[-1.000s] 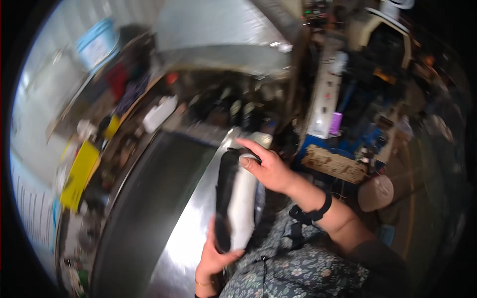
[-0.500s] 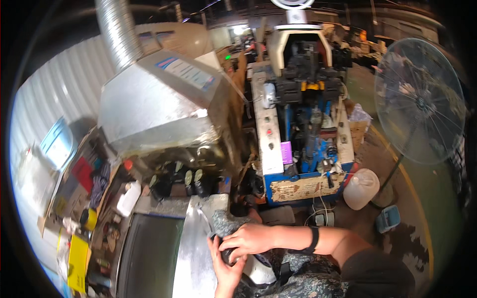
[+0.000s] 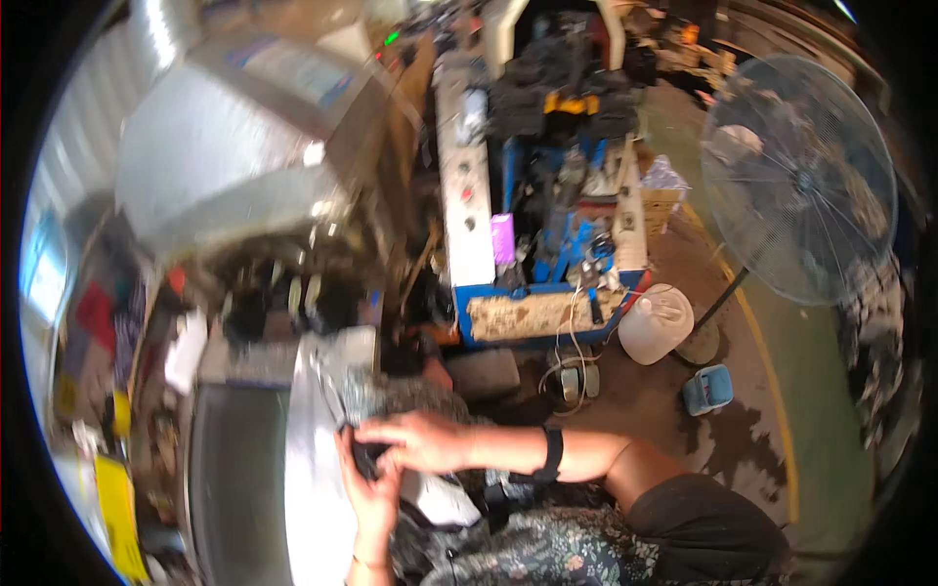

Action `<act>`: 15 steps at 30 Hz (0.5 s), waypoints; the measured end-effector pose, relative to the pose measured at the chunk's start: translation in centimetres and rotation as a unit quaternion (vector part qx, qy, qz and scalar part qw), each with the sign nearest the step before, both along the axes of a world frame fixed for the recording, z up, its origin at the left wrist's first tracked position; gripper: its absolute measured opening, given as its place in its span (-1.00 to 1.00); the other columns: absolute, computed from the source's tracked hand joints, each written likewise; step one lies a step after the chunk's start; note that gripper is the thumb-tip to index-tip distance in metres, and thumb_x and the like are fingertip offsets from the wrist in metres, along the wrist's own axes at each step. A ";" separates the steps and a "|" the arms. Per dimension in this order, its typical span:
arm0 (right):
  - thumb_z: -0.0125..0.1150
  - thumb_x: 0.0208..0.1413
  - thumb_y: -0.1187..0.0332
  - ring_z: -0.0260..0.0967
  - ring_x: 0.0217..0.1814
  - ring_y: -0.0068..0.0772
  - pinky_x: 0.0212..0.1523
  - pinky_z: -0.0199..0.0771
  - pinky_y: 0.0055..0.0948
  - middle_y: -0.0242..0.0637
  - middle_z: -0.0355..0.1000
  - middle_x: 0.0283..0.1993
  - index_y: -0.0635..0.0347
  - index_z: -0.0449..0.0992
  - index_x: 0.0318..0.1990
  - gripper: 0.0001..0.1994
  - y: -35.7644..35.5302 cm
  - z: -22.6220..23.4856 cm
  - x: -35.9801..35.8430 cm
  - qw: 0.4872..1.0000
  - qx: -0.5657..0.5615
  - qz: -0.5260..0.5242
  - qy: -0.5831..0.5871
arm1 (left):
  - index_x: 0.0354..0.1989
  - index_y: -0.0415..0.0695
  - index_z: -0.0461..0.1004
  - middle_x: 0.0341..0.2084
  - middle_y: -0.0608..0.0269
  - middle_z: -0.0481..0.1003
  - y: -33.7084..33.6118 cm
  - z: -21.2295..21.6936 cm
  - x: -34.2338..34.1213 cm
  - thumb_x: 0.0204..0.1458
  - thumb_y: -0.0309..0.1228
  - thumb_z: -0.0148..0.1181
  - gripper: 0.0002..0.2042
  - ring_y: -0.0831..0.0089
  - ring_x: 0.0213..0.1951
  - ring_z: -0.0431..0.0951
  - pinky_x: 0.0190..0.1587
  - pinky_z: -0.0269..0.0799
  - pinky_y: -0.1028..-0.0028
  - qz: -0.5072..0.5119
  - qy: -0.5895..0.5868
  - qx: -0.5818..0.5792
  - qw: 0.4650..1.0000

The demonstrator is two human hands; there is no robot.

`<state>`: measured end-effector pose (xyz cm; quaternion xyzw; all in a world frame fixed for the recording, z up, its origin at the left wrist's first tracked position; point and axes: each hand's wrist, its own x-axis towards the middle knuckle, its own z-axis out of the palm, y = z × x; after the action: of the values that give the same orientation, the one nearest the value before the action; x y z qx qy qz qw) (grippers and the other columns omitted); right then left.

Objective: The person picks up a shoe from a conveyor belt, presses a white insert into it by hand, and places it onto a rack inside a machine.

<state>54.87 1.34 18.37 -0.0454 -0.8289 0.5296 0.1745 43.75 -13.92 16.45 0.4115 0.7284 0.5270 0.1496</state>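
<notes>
A small dark object [image 3: 367, 459] is held between my two hands just above my lap; its kind is hard to make out because fingers cover much of it. My left hand [image 3: 369, 496] grips it from below, thumb and fingers curled around its sides. From the right, my right hand [image 3: 422, 441] presses over the top, its fingers bent onto the object. A white rounded thing [image 3: 440, 499] lies on the patterned cloth [image 3: 567, 542] over my lap, close to the right wrist. Just beyond, several black shoe-like items [image 3: 334, 305] stand at the hood's opening.
A conveyor belt [image 3: 239, 479] with a pale metal edge [image 3: 311, 479] runs at my left under a metal hood [image 3: 234, 146]. Ahead stands a blue-and-white machine [image 3: 469, 215]. To the right are a white jug [image 3: 657, 324], a blue basket [image 3: 707, 390] and a large fan [image 3: 801, 181].
The view has swung, so the surroundings sit further left and higher. Both hands stay closed around the dark object, with the fingers only slightly shifted.
</notes>
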 end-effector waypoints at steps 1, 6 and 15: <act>0.30 0.09 0.41 0.36 0.30 -0.09 0.27 0.38 -0.32 -0.04 0.37 0.28 0.20 0.42 0.23 -0.49 -0.2 -0.6 -0.2 0.999 -0.037 -0.012 0.009 | 0.36 -0.31 0.12 0.38 -0.24 0.08 0.1 0.2 -0.2 -0.10 -0.36 0.45 -0.15 -0.03 0.40 0.11 0.43 -0.01 0.21 -0.003 0.017 -0.010 1.000; 0.10 0.30 0.37 0.20 0.40 -0.33 0.32 0.26 -0.35 -0.03 0.26 0.36 0.26 0.11 0.42 -0.43 -5.0 -6.8 3.9 0.983 -0.132 -0.123 0.034 | 0.33 -0.25 0.20 0.32 -0.33 0.15 1.9 -0.2 -1.8 -0.15 -0.41 0.43 -0.20 -0.04 0.39 0.14 0.39 0.08 0.18 0.066 0.200 0.016 0.977; 0.02 0.37 0.05 0.42 -0.04 -0.56 0.04 0.46 -0.41 -0.31 0.51 -0.01 0.31 0.44 0.17 -0.52 1.6 -6.0 6.3 0.803 -0.559 -0.118 -0.167 | 0.18 -0.16 0.34 -0.20 0.28 0.53 0.5 0.7 -1.7 0.05 -0.59 0.29 -0.52 0.50 -0.16 0.53 -0.07 0.47 0.50 -0.008 -0.415 0.065 0.908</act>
<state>61.21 2.90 12.33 -0.3204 -0.3936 0.8608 0.0383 42.02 -13.45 17.15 0.1706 0.5615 0.6949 0.4156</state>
